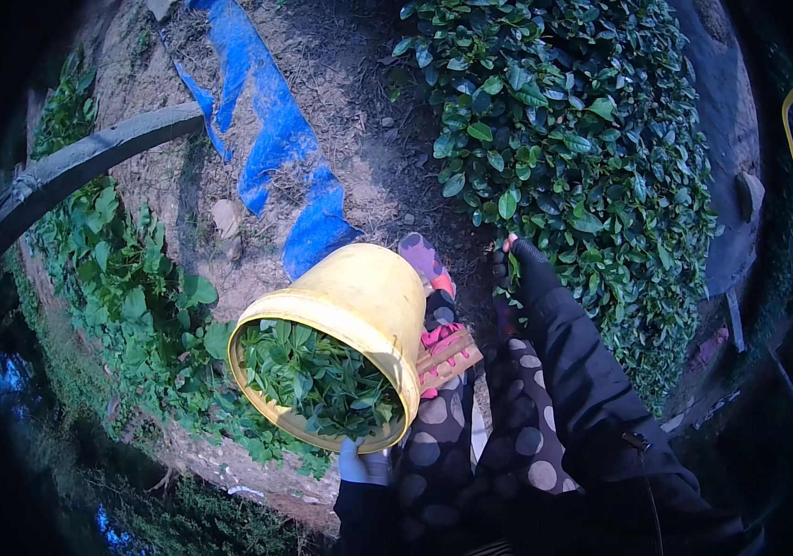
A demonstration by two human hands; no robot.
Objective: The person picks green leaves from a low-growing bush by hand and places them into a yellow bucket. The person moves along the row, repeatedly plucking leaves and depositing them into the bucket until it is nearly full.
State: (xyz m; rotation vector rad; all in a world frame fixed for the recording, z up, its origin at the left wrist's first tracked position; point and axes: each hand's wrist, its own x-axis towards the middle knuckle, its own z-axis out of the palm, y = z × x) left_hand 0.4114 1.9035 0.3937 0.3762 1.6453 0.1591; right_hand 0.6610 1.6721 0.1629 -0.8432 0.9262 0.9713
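A yellow plastic bucket [361, 285], tilted with its mouth towards me, holds many loose green leaves [316, 382]. At its lower rim, my left hand [363, 464] in a light glove grips the bucket's edge. My right hand [518, 260], in a dark glove with bare fingertips showing, is at the near left side of a dense leafy bush row [563, 153]. Its fingers are curled, and a few green leaves hang just below them; whether they are held is partly hidden. Beside the bucket, a brown slatted piece with pink strips [446, 358] lies over my leg.
Torn blue sheeting [281, 132] lies on the bare soil ahead. A curved grey pole [97, 149] crosses the left side above low green plants [118, 271]. Dark sheeting [723, 167] with a stone lies beyond the bush row. My patterned shoe [424, 257] is beside the bucket.
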